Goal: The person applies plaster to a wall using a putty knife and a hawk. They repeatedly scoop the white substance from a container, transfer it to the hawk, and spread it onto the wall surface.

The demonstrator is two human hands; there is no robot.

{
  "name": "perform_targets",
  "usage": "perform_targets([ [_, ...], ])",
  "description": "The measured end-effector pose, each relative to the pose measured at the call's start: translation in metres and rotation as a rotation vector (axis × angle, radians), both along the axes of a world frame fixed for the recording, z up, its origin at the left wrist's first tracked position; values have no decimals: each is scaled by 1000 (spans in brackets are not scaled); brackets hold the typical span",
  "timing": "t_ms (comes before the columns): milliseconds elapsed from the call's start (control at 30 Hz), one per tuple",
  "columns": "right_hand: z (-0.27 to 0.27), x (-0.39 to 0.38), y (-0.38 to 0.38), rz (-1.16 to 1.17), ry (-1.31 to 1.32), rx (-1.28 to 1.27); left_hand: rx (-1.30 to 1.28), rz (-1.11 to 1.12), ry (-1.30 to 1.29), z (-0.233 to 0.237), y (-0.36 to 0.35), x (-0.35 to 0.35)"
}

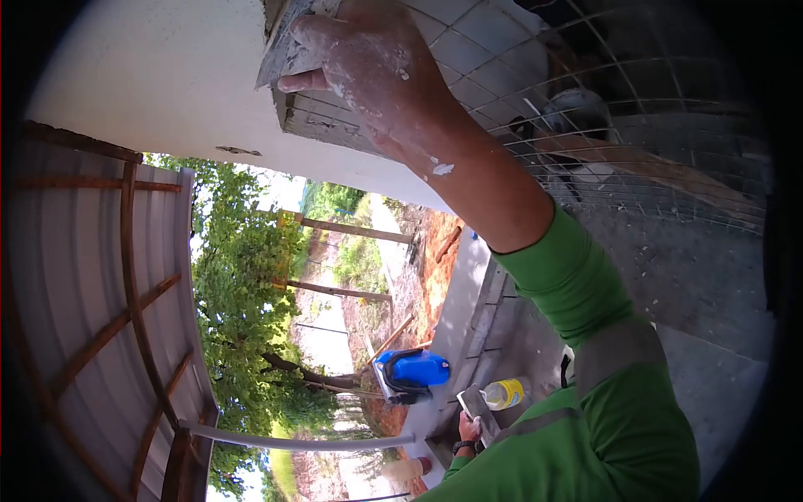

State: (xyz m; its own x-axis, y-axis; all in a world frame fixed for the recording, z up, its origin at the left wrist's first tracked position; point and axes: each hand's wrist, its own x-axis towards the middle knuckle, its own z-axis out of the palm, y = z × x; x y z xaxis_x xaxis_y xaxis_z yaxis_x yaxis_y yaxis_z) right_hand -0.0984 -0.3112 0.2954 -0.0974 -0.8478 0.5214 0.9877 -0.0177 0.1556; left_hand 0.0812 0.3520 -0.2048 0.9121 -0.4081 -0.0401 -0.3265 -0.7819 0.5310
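Note:
The scene appears turned on its side. My right hand, smeared with whitish mortar, is at the rough grey edge of a wall opening. Its fingers are bent, with one stretched toward the edge; a grey, mortar-covered piece lies by the fingertips, and what the fingers grip is hidden. Low in the view, my left hand, with a dark watch at the wrist, is closed on a flat rectangular plastering trowel. Beside the trowel is a clear bottle with a yellow label.
Wire mesh fills the opening beside my right arm, with a bucket and a wooden plank behind it. A blue container sits near a low ledge. A pale pole stands by the metal roof.

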Motion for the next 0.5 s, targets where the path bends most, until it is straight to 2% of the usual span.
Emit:
perform_targets([
  [67, 8, -15, -3, 74, 70, 27, 84, 22, -82, -14, 22, -13],
  [133, -3, -29, -12, 53, -55, -160, 67, 15, -82, -13, 23, -32],
  [167, 1, -56, -2, 71, -84, -108, 59, 2, -82, -11, 21, -40],
  [333, -4, -132, -6, -41, -34, -172, 29, -51, -52, -24, 20, -57],
  [400, -18, -165, 9, -101, 61, -161, 116, -57, -32, -24, 11, -69],
  [433, -26, -176, 20, -103, 84, -79, 88, -59, 24, -23, 6, -78],
  [467, -40, -190, 29, -129, 116, 18, 18, -98, 35, -39, 10, -75],
  [500, -70, -194, 41, -217, 46, 14, 111, -212, -75, -55, 16, -77],
])
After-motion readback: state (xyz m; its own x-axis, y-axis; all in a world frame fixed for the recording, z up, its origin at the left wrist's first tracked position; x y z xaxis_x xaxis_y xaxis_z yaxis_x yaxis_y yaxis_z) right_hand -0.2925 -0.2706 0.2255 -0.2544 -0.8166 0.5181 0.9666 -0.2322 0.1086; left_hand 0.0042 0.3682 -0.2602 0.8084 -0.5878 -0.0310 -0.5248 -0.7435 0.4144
